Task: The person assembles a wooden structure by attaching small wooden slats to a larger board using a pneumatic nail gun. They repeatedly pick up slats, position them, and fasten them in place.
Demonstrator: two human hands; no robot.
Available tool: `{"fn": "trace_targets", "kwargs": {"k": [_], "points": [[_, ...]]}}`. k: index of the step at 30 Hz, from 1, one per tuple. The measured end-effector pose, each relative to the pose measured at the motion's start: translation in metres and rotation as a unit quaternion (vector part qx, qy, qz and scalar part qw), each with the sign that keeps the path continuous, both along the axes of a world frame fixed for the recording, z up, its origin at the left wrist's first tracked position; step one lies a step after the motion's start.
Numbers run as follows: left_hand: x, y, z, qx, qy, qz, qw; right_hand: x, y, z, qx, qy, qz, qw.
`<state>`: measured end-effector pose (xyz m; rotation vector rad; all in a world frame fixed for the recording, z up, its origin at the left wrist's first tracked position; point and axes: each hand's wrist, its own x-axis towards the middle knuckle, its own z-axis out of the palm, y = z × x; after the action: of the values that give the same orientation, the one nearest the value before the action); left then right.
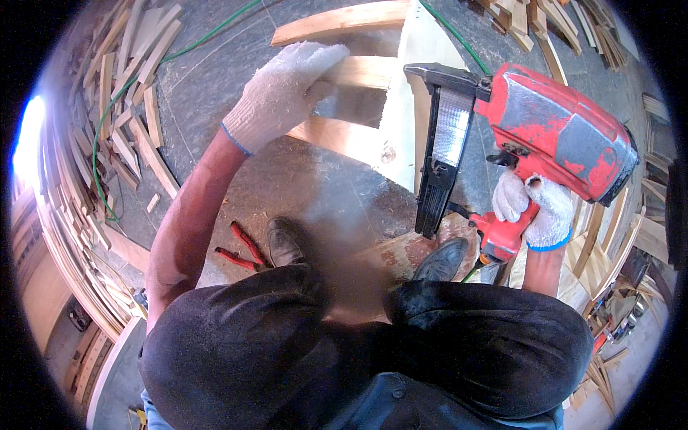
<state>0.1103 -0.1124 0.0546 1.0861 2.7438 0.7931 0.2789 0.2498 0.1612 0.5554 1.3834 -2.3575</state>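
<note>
My left hand [283,89], in a white knit glove, is closed round the end of a short wooden slat [362,72]. That slat is one of several crosspieces meeting a pale, wide board [400,136] with a curved edge. Another slat [337,23] lies beyond my hand, and a third slat [335,137] is on its near side. My right hand [548,211], also gloved, grips the handle of a worn red nail gun [562,136]. The gun's black nose and slanted magazine hang over the board's right side; whether they touch it I cannot tell.
Red-handled pliers [247,247] lie on the floor by my left shoe [284,242]. A green air hose [100,136] curves along the left. Piles of wooden strips [147,136] fill the left, and more offcuts [552,32] lie at the far right.
</note>
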Motion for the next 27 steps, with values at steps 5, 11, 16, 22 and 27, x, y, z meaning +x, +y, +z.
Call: {"fn": "trace_targets", "kwargs": {"k": [5,11,16,22,27], "points": [[0.002,-0.001,0.002,0.004,0.009,0.006,1.0,0.0,0.0,-0.004,0.011,0.011,0.001,1.0],[-0.001,0.005,-0.001,0.023,0.019,-0.003,1.0,0.004,0.006,-0.003,0.052,0.018,0.015,0.998],[0.001,0.001,-0.002,0.016,0.028,0.003,0.999,0.001,0.004,-0.005,0.105,0.012,0.023,0.994],[0.0,0.007,0.001,0.03,0.015,0.001,0.999,0.001,0.004,0.002,0.12,-0.023,0.012,0.992],[-0.004,0.002,-0.003,0.032,0.038,-0.003,0.999,0.0,0.009,-0.001,0.132,-0.012,0.029,0.991]]}}
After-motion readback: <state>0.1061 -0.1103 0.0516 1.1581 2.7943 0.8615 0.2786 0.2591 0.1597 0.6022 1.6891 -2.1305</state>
